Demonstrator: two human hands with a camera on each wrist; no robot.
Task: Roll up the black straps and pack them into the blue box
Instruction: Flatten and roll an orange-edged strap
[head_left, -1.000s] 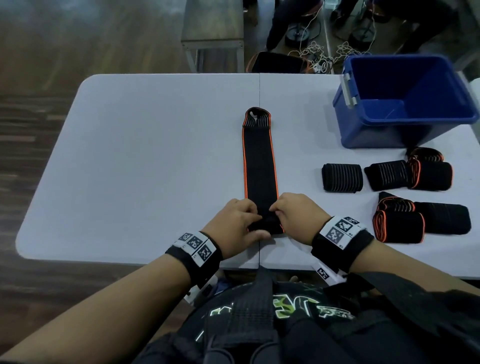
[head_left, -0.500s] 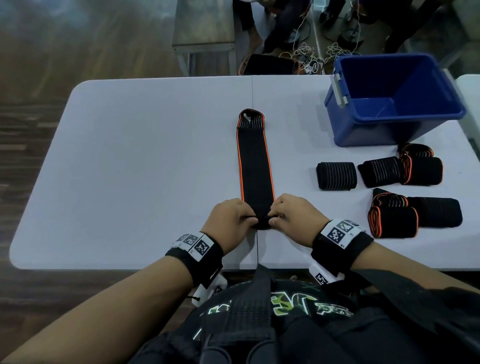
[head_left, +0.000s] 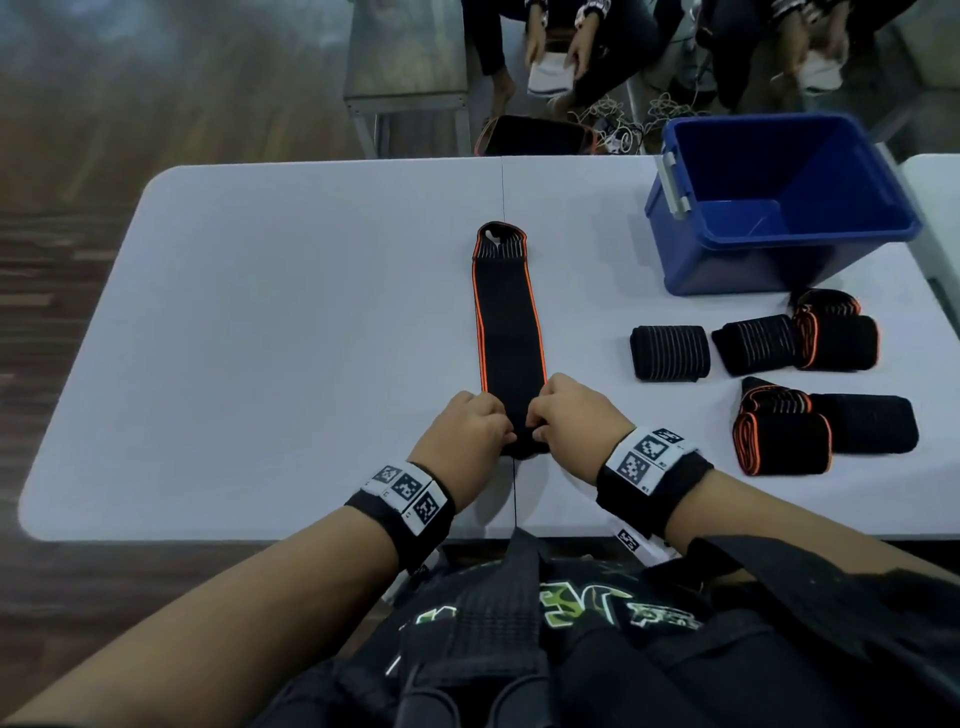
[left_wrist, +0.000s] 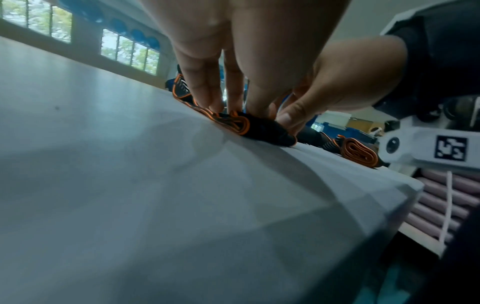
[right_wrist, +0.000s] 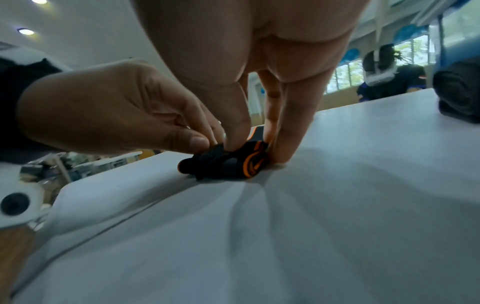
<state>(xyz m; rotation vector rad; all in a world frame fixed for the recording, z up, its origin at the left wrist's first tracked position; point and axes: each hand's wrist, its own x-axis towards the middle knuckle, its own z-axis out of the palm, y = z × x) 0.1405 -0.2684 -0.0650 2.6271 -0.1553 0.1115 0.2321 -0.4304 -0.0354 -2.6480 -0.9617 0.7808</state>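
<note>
From the head view, the black strap (head_left: 508, 332) lies flat on the desk (head_left: 270, 332), its long axis pointing straight away from the person, loop end farthest. In the left wrist view, the left hand (left_wrist: 233, 61) has its fingers (left_wrist: 205, 90) clamped on the rolled near end. In the right wrist view, the right hand (right_wrist: 259, 51) pinches the same roll.

I note both forearms reaching forward and converging. The left hand (head_left: 467, 434) sits knuckles-up, its fingers (left_wrist: 205, 90) pointing down, thumb opposing them in a pinch on the rolled end of the strap (head_left: 511, 343). The right hand (head_left: 574, 418) mirrors it, fingertips (right_wrist: 291, 131) pressed down, thumb pinching the same roll. Each wrist carries a black band with white coded markers. The hands nearly touch.
</note>
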